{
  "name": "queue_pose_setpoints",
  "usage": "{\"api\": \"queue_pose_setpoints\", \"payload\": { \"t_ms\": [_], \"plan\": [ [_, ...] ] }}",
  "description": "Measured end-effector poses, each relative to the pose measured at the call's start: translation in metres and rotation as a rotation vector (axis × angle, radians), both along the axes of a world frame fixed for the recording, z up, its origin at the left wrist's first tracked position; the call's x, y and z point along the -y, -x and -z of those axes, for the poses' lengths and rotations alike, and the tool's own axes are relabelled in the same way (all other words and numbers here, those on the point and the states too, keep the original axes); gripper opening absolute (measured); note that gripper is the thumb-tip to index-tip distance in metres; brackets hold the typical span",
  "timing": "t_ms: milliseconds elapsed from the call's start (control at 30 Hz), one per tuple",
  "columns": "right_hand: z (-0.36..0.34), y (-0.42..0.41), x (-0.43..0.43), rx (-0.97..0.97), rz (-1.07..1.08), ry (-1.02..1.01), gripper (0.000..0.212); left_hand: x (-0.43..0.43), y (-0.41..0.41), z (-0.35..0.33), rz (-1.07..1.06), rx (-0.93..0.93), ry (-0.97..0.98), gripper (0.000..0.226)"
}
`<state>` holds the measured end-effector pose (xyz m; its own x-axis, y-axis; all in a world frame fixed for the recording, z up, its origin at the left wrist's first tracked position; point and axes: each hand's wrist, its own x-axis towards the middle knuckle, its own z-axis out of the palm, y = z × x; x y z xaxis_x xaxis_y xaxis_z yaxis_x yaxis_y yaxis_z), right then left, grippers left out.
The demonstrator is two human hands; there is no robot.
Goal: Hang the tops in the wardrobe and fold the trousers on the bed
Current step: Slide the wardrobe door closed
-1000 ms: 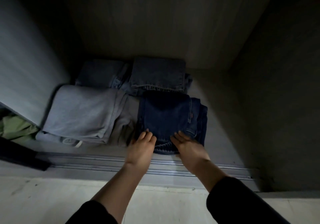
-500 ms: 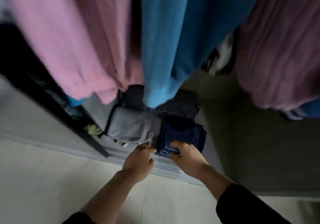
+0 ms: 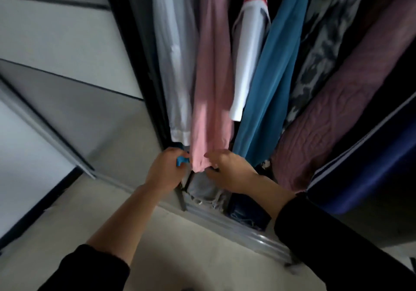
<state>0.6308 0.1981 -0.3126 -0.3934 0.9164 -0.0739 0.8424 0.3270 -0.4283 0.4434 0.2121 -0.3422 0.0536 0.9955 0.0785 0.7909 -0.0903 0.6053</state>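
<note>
Two folded pairs lie side by side at the front edge of the wardrobe [image 3: 132,54], just behind its door track [image 3: 254,234]. The light trousers [image 3: 202,190] are toward the left corner and the dark denim trousers [image 3: 246,213] touch them on the right. We judge they sit low and forward so the hanging clothes fall clear above them and a hand can still reach them.

Above, the tops hang packed close: a white top [image 3: 173,65], a pink top [image 3: 211,88], a white sleeve with a red band [image 3: 247,54], a teal top [image 3: 272,83], a patterned garment [image 3: 328,43], a mauve knit [image 3: 337,115] and a navy garment [image 3: 371,169]. The sliding door [image 3: 67,101] stands to the left, leaving this bay open.

Both hands flank the hem of the pink top, which we read as settling it to hang straight. The left grip [image 3: 166,171] curls toward a small blue piece [image 3: 182,160] just left of that hem, but we cannot tell whether it is clamped on the piece or only in front of it. The right grip [image 3: 229,171] comes in from the right with a finger on the pink cloth and the thumb lower. We cannot tell whether it pinches the hem
</note>
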Motion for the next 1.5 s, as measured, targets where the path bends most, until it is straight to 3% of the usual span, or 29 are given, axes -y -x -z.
{"api": "queue_pose_setpoints", "payload": {
  "t_ms": [167,333,633,767,1067,1500],
  "plan": [
    [-0.083,0.032,-0.016,-0.037,-0.02,-0.197,0.047,-0.021,0.041,-0.077,-0.064,0.047,-0.211,0.026],
    [-0.145,0.076,-0.039,-0.098,-0.047,-0.328,0.05,-0.046,0.081,-0.136,-0.135,0.058,-0.303,0.036],
    [-0.24,0.139,-0.093,-0.209,0.119,-0.59,0.051,-0.091,0.107,-0.18,-0.176,0.144,-0.304,0.053],
    [-0.264,0.155,-0.114,-0.225,0.229,-0.73,0.05,-0.103,0.093,-0.191,-0.196,0.139,-0.418,0.059],
    [-0.28,0.172,-0.149,-0.298,0.305,-0.633,0.041,-0.122,0.076,-0.201,-0.186,0.093,-0.489,0.036],
    [-0.279,0.136,-0.135,-0.34,0.255,-0.607,0.042,-0.108,0.039,-0.201,-0.186,0.069,-0.525,0.036]
  ]
}}
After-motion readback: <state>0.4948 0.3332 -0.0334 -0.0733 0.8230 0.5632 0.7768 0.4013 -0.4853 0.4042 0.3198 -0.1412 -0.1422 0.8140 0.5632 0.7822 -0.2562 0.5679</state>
